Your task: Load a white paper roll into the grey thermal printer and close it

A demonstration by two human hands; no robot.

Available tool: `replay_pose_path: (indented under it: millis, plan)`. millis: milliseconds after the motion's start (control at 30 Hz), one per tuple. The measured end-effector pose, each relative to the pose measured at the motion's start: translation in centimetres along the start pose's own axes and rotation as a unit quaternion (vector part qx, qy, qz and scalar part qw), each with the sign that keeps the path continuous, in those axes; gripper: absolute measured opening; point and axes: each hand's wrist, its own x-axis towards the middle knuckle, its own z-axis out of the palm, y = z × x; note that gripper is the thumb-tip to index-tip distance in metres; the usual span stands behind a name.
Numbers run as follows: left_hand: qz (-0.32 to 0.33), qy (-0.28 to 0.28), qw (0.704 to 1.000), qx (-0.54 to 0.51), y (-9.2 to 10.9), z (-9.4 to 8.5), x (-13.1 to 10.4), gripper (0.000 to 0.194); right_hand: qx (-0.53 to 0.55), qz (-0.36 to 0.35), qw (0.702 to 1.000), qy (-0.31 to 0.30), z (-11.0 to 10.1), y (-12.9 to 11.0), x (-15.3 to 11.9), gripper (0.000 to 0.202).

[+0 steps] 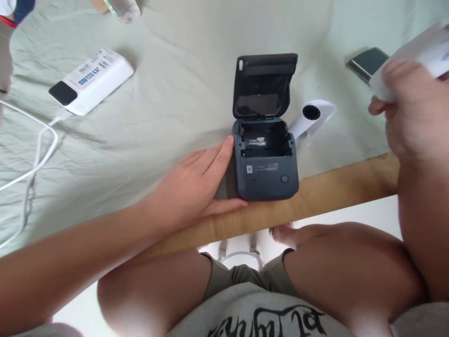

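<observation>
A small dark blue label printer (265, 175) stands near the table's front edge with its black lid (263, 86) raised. Its paper bay shows no roll inside. Along the printer's left side rests my left hand (196, 182), fingers stretched out and thumb at the front corner. Up at the right, my right hand (414, 103) is closed around a piece of white paper (426, 49), blurred by motion; its exact form is hard to make out. Just right of the printer lies a white paper roll (304, 122) with a dark core and a loose end.
A white power bank (101, 84) with a dark display lies at left, a white cable (52, 133) plugged into it. Behind my right hand is a dark flat device (370, 63). A clear container (124, 10) is at the top. The table's wooden edge (336, 180) runs in front.
</observation>
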Motion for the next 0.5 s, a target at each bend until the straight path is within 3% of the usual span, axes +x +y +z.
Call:
replay_pose_path:
  millis: [67, 200, 300, 367, 400, 500]
  plan:
    - [-0.004, -0.004, 1.0, 0.001, 0.0, 0.0, 0.0, 0.11, -0.074, 0.012, 0.997, 0.01, -0.6, 0.6, 0.0, 0.073]
    - [0.001, 0.0, 1.0, 0.005, 0.0, 0.0, 0.1, 0.112, -0.191, 0.058, 0.971, -0.13, -1.8, 0.7, -0.2, 0.084]
    - [-0.004, 0.0, 1.0, -0.009, -0.2, 0.0, 0.0, 0.115, -0.24, 0.064, 0.957, -0.15, -2.5, -1.2, -1.3, 0.09]
    - [-0.016, -0.007, 1.0, -0.021, -0.3, -0.1, -0.1, 0.114, -0.22, -0.014, 0.966, -0.133, -2.9, -3.8, -2.5, 0.082]
    - [-0.02, -0.009, 0.999, -0.024, -0.3, -0.1, -0.2, 0.114, -0.213, -0.074, 0.97, -0.095, -3.0, -5.4, -3.1, 0.07]
    - [-0.015, -0.011, 1.0, -0.023, -0.3, -0.3, -0.2, 0.116, -0.189, -0.199, 0.949, -0.153, -2.1, -9.2, -4.5, 0.065]
